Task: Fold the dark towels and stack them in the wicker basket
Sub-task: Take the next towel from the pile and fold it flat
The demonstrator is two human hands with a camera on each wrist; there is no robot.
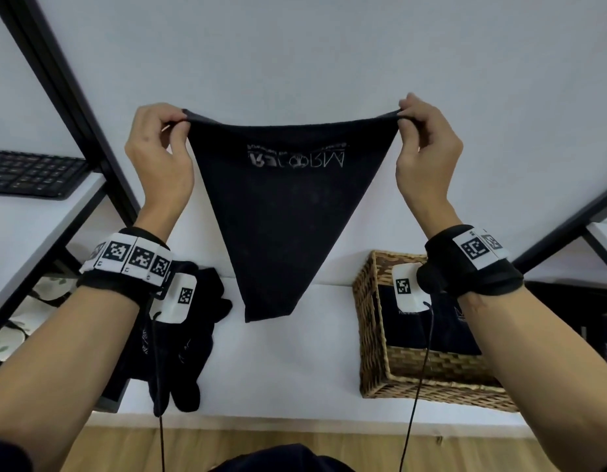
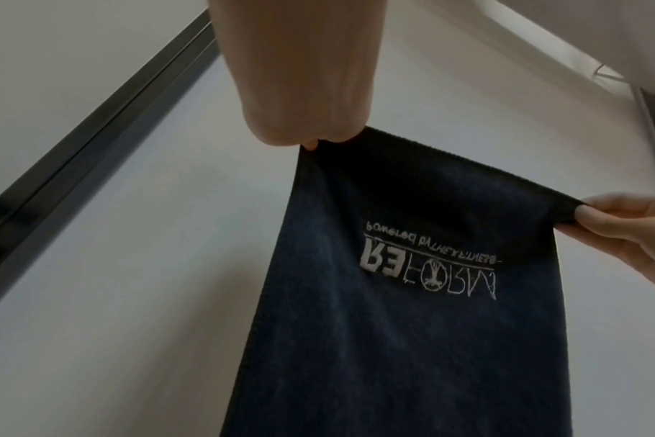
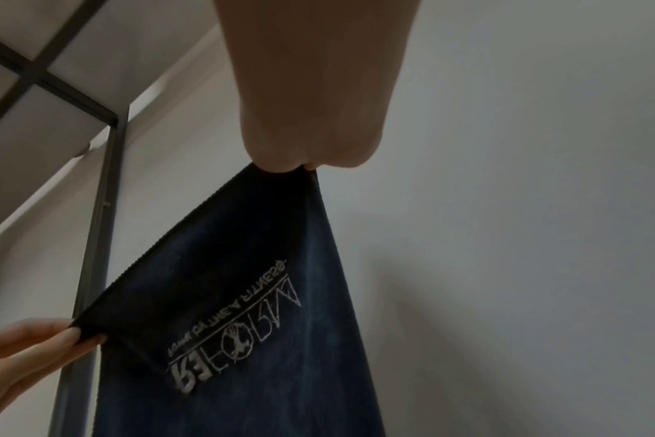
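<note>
A dark towel (image 1: 285,212) with a pale printed logo hangs stretched in the air in front of the white wall. My left hand (image 1: 159,155) pinches its top left corner and my right hand (image 1: 428,148) pinches its top right corner. The towel (image 2: 423,310) narrows downward to a hanging end. The left wrist view shows my left hand (image 2: 303,88) at one corner and my right hand's fingers (image 2: 617,218) at the other; the right wrist view shows my right hand (image 3: 311,118) on the towel (image 3: 251,325). A wicker basket (image 1: 373,321) at lower right holds folded dark towels (image 1: 441,321).
A heap of unfolded dark towels (image 1: 186,338) lies on the white surface (image 1: 288,352) at lower left. A black keyboard (image 1: 29,173) sits on a shelf at left. Black metal frame bars (image 1: 74,97) run up both sides. Wood flooring shows along the near edge.
</note>
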